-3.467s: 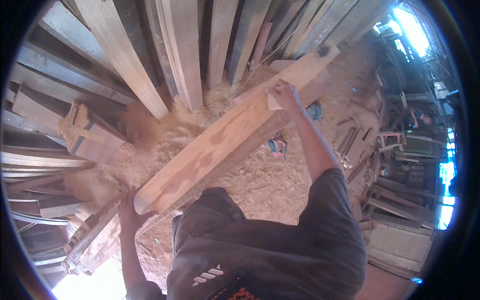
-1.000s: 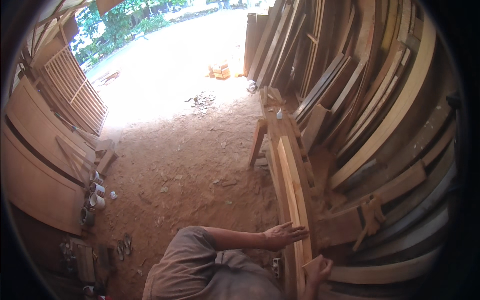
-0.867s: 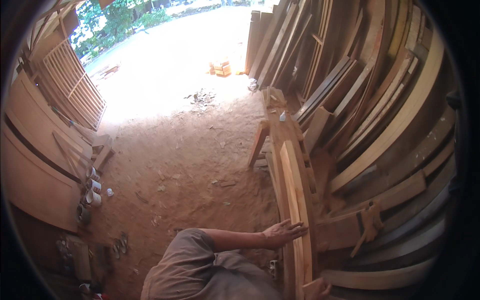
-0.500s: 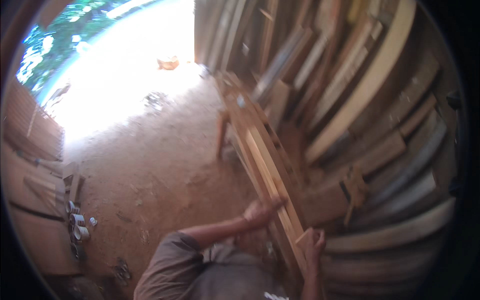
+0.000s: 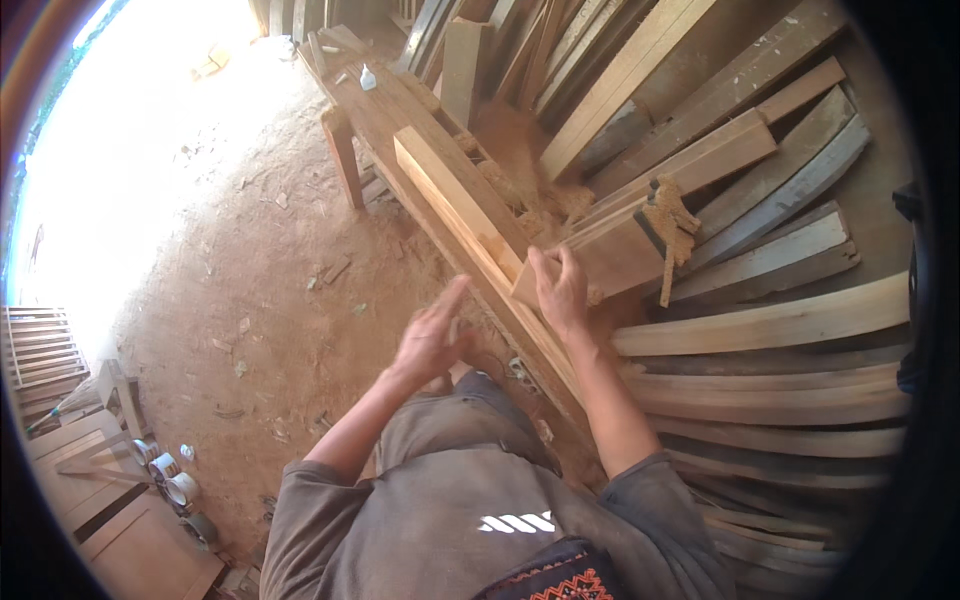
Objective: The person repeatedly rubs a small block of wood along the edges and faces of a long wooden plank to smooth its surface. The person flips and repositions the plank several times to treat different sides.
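A long, pale wooden beam (image 5: 455, 195) lies lengthwise along a narrow wooden bench (image 5: 390, 110). At the beam's near part, my right hand (image 5: 562, 292) pinches a small light piece of wood (image 5: 524, 286) between thumb and fingers, against or just over the beam. To the left of the bench, my left hand (image 5: 432, 338) hangs in the air with fingers stretched out, slightly blurred and holding nothing. A small white bottle (image 5: 367, 78) stands toward the bench's far end.
Many boards (image 5: 760, 330) lean and lie stacked along the right side. A dark-edged object covered in sawdust (image 5: 668, 230) sits on planks beside the bench. White cups or cans (image 5: 180, 487) and wooden panels (image 5: 100, 450) are at the lower left. Wood chips litter the dirt floor (image 5: 250, 300).
My left hand has come off the beam and moved left, its fingers now spread. My right hand still holds the small wood piece. The whole view has turned and shifted.
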Demonstrator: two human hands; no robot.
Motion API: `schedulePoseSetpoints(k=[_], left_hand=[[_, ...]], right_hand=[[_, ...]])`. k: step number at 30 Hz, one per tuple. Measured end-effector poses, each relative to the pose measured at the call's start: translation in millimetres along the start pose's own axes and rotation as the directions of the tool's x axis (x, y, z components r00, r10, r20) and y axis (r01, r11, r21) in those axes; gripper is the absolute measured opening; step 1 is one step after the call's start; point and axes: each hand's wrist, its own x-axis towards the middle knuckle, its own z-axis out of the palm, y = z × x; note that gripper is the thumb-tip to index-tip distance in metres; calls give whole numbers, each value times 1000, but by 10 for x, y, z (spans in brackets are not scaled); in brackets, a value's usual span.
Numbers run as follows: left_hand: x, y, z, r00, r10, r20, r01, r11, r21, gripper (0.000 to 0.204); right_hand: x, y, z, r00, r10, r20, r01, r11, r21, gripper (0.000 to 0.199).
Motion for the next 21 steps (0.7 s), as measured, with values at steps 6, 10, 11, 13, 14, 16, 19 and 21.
schedulePoseSetpoints(k=[6, 10, 11, 13, 14, 16, 19, 21], left_hand=[[-869, -640, -320, 841, -502, -203, 492, 865, -100, 92], [-638, -599, -214, 859, -492, -146, 463, 866, -191, 93], [-529, -575, -200, 891, -429, -148, 383, 886, -262, 93], [-448, -557, -174, 885, -442, -148, 365, 855, -369, 88], [-466, -556, -144, 892, -413, -185, 308, 853, -421, 86], [-627, -607, -130, 809, -568, -151, 456, 769, -448, 82], [-812, -681, -71, 714, -685, -144, 568, 687, -453, 80], [-730, -641, -35, 696, -715, -67, 619, 644, -450, 78]], right_hand=[[-162, -122, -64, 999, 38, 37, -38, 999, -5, 38], [753, -332, 831, 988, -21, 152, -6, 985, 172, 38], [798, -321, 804, 989, -48, 142, 22, 984, 178, 39], [705, -277, 671, 978, -188, 86, 167, 964, 204, 40], [558, -218, 490, 988, -82, 134, 62, 987, 146, 38], [132, -120, 105, 990, -49, 132, 34, 993, 116, 35], [143, -131, 65, 987, -101, 122, 90, 992, 90, 32], [490, -247, 312, 985, -41, 167, -2, 968, 250, 30]])
